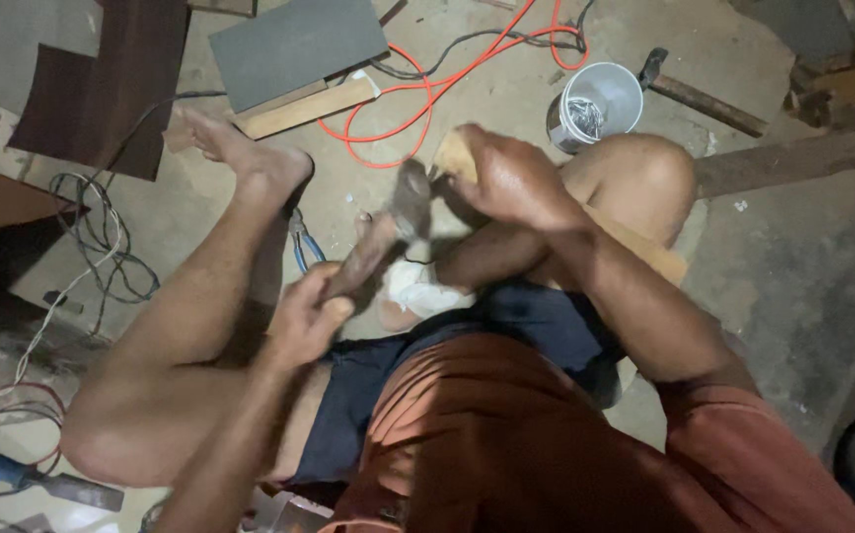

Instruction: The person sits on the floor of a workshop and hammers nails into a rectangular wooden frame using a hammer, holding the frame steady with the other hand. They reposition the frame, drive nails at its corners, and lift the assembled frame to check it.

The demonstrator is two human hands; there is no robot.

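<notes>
I sit on the floor with bare legs spread. My left hand [307, 318] grips the wooden handle of a hammer [388, 229]; its blurred metal head is raised just left of a piece of light wood. My right hand [506, 178] is closed over the end of that wooden piece [455, 153], which runs under my forearm and over my right knee, showing again by the thigh. A white cloth [422, 286] lies between my legs beneath the hammer.
Blue-handled pliers [304, 247] lie by my left leg. A white bucket of nails [595, 104], a second hammer [699, 94], an orange cable [437, 89], a grey board [294, 44] and tangled wires [102, 237] surround me.
</notes>
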